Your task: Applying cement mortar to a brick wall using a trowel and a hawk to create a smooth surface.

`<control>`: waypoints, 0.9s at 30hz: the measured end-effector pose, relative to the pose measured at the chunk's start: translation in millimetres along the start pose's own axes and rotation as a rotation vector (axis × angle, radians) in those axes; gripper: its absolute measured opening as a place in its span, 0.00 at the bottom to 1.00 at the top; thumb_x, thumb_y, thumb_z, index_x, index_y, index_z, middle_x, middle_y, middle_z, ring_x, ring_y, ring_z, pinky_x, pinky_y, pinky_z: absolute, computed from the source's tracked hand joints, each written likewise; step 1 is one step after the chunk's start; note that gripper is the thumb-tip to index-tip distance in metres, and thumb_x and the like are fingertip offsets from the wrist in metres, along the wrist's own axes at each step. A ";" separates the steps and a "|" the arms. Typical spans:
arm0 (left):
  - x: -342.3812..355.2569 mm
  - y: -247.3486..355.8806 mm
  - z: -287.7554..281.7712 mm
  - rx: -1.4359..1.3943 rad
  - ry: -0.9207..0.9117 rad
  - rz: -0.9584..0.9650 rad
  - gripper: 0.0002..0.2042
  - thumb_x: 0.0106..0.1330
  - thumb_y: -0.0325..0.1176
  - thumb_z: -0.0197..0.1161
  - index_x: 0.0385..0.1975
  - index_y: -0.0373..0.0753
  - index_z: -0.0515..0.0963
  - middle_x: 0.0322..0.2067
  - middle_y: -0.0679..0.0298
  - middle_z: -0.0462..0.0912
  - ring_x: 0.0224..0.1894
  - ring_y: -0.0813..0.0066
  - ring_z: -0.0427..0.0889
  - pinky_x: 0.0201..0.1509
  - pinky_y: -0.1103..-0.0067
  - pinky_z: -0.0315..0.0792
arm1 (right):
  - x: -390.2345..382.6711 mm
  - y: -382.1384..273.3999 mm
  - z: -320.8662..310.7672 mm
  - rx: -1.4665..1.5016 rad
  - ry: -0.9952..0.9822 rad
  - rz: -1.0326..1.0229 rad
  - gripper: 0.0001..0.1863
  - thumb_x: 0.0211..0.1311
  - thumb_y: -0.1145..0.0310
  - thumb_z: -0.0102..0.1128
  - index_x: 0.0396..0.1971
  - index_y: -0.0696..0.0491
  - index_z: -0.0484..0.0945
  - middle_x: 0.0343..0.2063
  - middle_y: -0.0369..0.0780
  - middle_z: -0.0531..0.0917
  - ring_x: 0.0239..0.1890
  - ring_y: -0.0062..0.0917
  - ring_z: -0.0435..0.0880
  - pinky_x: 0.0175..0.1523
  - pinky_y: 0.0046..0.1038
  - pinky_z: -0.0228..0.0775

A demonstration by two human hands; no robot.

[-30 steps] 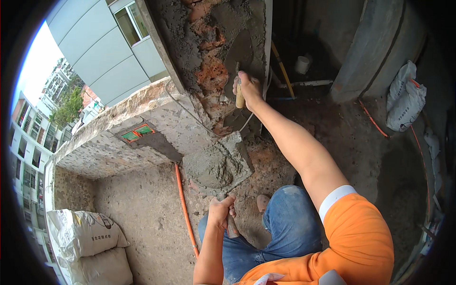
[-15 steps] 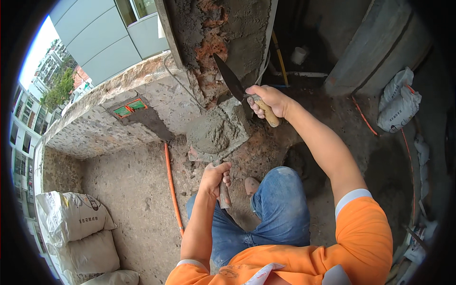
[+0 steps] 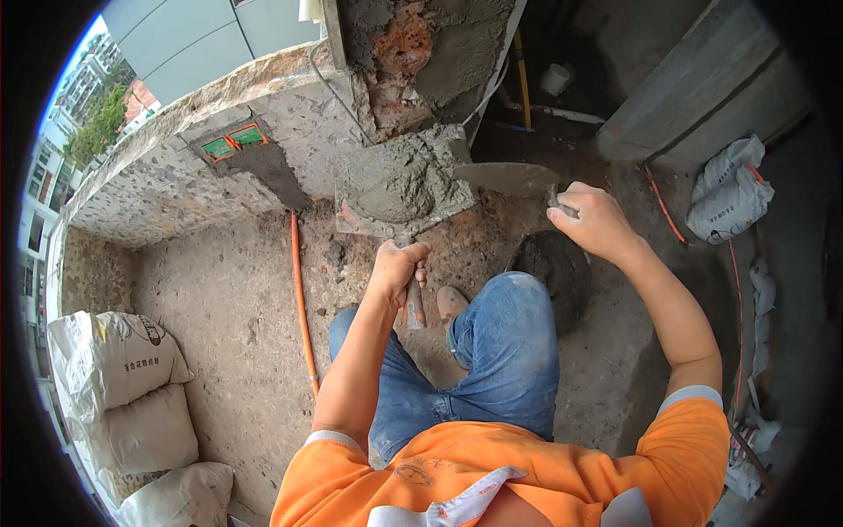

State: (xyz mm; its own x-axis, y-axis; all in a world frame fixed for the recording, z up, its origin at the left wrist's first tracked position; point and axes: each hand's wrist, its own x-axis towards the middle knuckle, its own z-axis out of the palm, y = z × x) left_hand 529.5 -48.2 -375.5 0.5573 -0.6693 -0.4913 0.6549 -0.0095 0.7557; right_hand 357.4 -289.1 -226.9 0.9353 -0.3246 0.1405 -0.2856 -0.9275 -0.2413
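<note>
My left hand (image 3: 400, 267) is wrapped round the handle of a plasterer's hawk (image 3: 353, 209), its flat board held out in front of me. A heap of wet grey mortar (image 3: 399, 183) covers most of that board. In my right hand (image 3: 590, 218) is a pointing trowel (image 3: 509, 178), gripped by its handle; the blade points left, with its tip by the right edge of the mortar. Whether the tip touches the mortar I cannot tell. Beyond the hawk rises a narrow wall (image 3: 404, 53), partly plastered, with bare red brick showing.
A bucket of mortar (image 3: 553, 268) stands right of my knee. An orange conduit (image 3: 301, 303) runs down the low wall (image 3: 189, 189) and over the floor, below green-and-orange electrical boxes (image 3: 235, 142). White sacks (image 3: 132, 364) are stacked at left; another sack (image 3: 731, 189) lies far right.
My right hand has moved right and down, swinging the trowel from pointing up at the wall to lying level beside the mortar. My left hand has raised the hawk slightly toward the wall.
</note>
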 end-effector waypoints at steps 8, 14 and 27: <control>-15.0 -15.2 -12.4 0.474 0.052 0.185 0.09 0.57 0.27 0.66 0.24 0.35 0.69 0.14 0.66 0.71 0.11 0.78 0.69 0.14 0.79 0.62 | 45.5 -11.0 18.0 -0.418 0.420 -0.453 0.07 0.47 0.68 0.65 0.20 0.52 0.76 0.23 0.36 0.73 0.30 0.30 0.75 0.32 0.33 0.67; 11.3 -39.9 -15.0 0.415 0.135 0.081 0.10 0.55 0.29 0.65 0.29 0.30 0.72 0.17 0.64 0.74 0.13 0.77 0.71 0.16 0.77 0.65 | 50.4 -47.7 71.2 -0.072 0.054 0.027 0.14 0.54 0.60 0.61 0.26 0.57 0.82 0.30 0.43 0.81 0.36 0.40 0.82 0.43 0.39 0.75; 13.1 -20.3 27.8 0.493 0.251 0.300 0.14 0.56 0.33 0.65 0.25 0.26 0.73 0.20 0.53 0.78 0.16 0.68 0.77 0.20 0.73 0.72 | 73.1 -82.9 61.4 0.158 0.177 0.105 0.17 0.56 0.56 0.61 0.23 0.57 0.80 0.27 0.47 0.81 0.33 0.46 0.81 0.39 0.42 0.74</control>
State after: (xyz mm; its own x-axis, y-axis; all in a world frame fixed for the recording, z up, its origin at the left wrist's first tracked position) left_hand 509.3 -77.5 -385.3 0.8223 -0.5018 -0.2682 0.1725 -0.2293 0.9579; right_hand 462.3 -224.6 -255.6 0.8470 -0.4583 0.2694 -0.3303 -0.8507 -0.4088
